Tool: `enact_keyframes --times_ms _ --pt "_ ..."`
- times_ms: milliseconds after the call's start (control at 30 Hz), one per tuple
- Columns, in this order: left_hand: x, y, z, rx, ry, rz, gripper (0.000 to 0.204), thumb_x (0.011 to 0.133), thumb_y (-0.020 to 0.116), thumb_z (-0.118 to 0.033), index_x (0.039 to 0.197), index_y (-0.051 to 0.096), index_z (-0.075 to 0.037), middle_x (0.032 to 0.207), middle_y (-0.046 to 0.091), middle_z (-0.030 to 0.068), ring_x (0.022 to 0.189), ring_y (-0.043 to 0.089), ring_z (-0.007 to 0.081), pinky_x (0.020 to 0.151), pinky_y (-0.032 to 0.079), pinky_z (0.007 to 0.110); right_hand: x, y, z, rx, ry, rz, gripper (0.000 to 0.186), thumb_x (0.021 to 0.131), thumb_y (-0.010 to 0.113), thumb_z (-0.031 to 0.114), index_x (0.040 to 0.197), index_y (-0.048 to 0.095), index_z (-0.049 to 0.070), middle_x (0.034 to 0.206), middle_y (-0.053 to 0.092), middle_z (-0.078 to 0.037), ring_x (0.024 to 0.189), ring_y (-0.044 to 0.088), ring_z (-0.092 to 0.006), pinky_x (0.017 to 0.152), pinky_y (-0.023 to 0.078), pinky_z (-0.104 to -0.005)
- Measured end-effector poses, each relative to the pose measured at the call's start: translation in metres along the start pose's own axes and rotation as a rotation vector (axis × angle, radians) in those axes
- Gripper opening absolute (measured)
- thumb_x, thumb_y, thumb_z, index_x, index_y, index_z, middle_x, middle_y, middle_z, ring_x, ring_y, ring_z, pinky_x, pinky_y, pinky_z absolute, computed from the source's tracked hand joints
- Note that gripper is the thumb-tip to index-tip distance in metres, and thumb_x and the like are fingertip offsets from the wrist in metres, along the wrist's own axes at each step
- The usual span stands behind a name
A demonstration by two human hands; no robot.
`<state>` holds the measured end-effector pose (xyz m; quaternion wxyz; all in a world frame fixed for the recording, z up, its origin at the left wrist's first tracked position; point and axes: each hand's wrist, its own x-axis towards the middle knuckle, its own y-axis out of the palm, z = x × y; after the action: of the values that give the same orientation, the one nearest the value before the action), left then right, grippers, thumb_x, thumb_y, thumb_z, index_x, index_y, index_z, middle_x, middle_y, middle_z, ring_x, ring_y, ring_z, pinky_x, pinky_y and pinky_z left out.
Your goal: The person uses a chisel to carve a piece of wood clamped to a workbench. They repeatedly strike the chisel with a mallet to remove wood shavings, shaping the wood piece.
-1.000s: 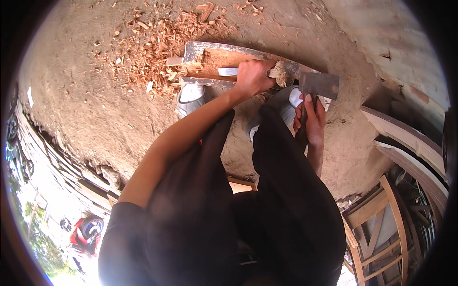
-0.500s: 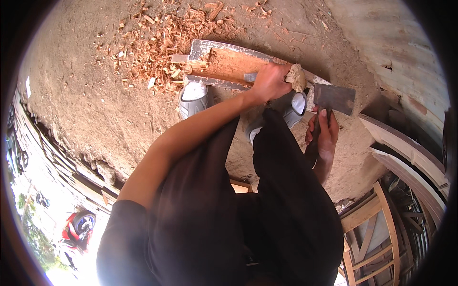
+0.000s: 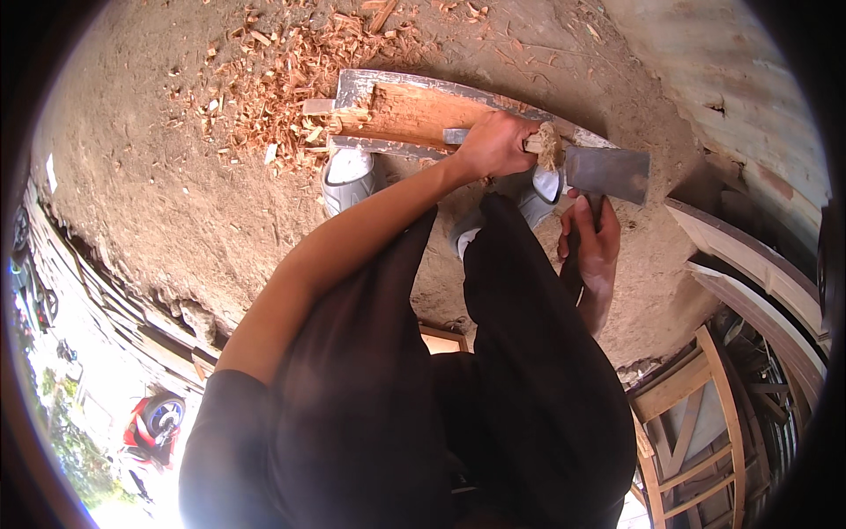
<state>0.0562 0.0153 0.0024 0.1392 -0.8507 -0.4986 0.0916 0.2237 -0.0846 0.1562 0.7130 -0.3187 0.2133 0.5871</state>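
Observation:
A grey-painted wooden plank [image 3: 414, 110] with a freshly hewn orange face lies across the dirt ground. My left hand [image 3: 498, 143] grips a small splintered piece of wood [image 3: 548, 145] that stands on the plank's right part. My right hand [image 3: 592, 240] is closed around the handle of a hatchet; its grey steel blade [image 3: 608, 173] hangs just to the right of the wood piece, close to it. Both my light grey shoes [image 3: 349, 176] are planted beside the plank.
Orange wood chips [image 3: 282, 79] are scattered over the dirt at the upper left. Curved wooden frames [image 3: 749, 264] and a slatted wooden frame [image 3: 687, 423] lie at the right. Stacked planks [image 3: 132, 309] edge the left side, with a red scooter [image 3: 150, 423] beyond.
The hatchet has moved to the right and away from the plank, with my right hand drawing back. My left hand slid rightward along the plank, still holding the splintered piece.

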Motion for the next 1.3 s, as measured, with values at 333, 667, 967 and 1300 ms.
enact_keyframes --times_ms 333,667,967,1300 --pt "-0.005 0.002 -0.006 0.047 -0.039 0.233 0.022 0.071 0.073 -0.020 0.086 0.070 -0.005 0.081 0.071 0.0236 0.084 0.071 0.0453 0.077 0.056 0.053 -0.004 -0.011 0.028 0.058 -0.057 -0.051 0.031 0.111 0.054 0.029 0.125 0.057 0.002 0.075 0.054 -0.004 0.048 0.051 -0.0122 0.044 0.041 -0.0275" --pt "0.002 -0.003 -0.010 0.059 -0.102 0.145 0.021 0.072 0.073 -0.019 0.086 0.070 -0.005 0.082 0.071 0.0245 0.086 0.071 0.0457 0.076 0.057 0.054 -0.005 -0.005 0.013 0.003 0.003 -0.049 0.030 0.110 0.056 0.029 0.125 0.058 0.004 0.075 0.055 -0.003 0.049 0.052 -0.0114 0.044 0.042 -0.0273" --pt "0.004 -0.003 -0.006 0.019 -0.121 0.077 0.018 0.071 0.072 -0.018 0.084 0.068 -0.006 0.078 0.069 0.0228 0.081 0.069 0.0461 0.072 0.055 0.055 0.005 0.005 0.001 -0.006 -0.016 -0.143 0.028 0.109 0.057 0.031 0.118 0.058 0.004 0.073 0.055 -0.002 0.049 0.054 -0.0110 0.043 0.043 -0.0288" --pt "0.005 0.003 0.000 0.046 -0.084 0.054 0.019 0.071 0.073 -0.019 0.084 0.067 -0.007 0.074 0.068 0.0221 0.078 0.068 0.0462 0.070 0.055 0.054 0.022 0.017 -0.009 0.019 -0.082 -0.170 0.028 0.110 0.057 0.033 0.113 0.057 0.006 0.071 0.051 -0.001 0.046 0.049 -0.0096 0.042 0.040 -0.0264"
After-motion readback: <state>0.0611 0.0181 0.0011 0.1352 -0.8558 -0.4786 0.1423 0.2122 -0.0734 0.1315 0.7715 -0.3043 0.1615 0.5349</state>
